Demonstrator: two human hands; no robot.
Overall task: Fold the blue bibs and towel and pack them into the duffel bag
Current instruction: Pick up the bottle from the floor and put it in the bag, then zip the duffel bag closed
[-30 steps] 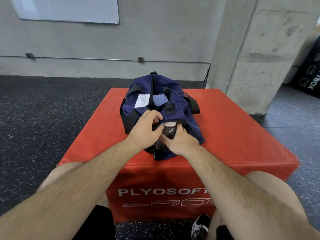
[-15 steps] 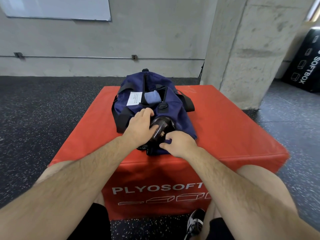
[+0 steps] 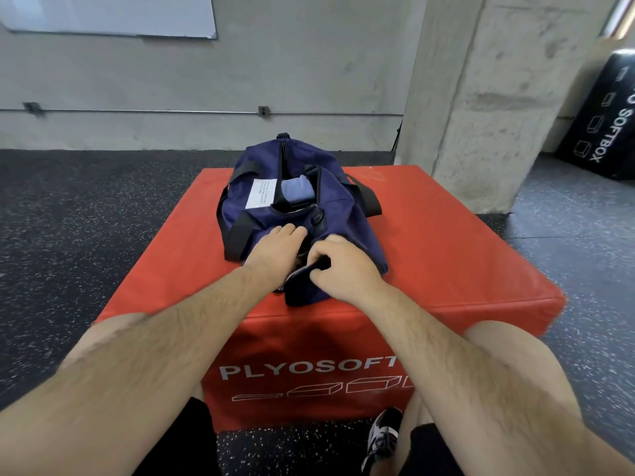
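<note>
A navy duffel bag (image 3: pixel 340 197) with black straps lies lengthwise on the red plyo box (image 3: pixel 446 255). Its top zip is partly open, and folded light blue cloth (image 3: pixel 295 194) shows inside beside a white label (image 3: pixel 261 194). My left hand (image 3: pixel 275 249) presses flat on the bag's near end. My right hand (image 3: pixel 343 266) pinches the dark fabric at the bag's near end. The dark round object seen earlier is hidden under fabric and hands.
The red box reads PLYOSOFT on its front face. A concrete pillar (image 3: pixel 481 97) stands behind it at the right, with a black soft box (image 3: pixel 604 118) leaning further right. My knees and one shoe (image 3: pixel 381 438) are at the box's front. Speckled black floor surrounds it.
The dark shiny object at the bag's near end has gone out of sight under the fabric. My right hand moved onto the fabric and closed; my left hand flattened on the bag.
</note>
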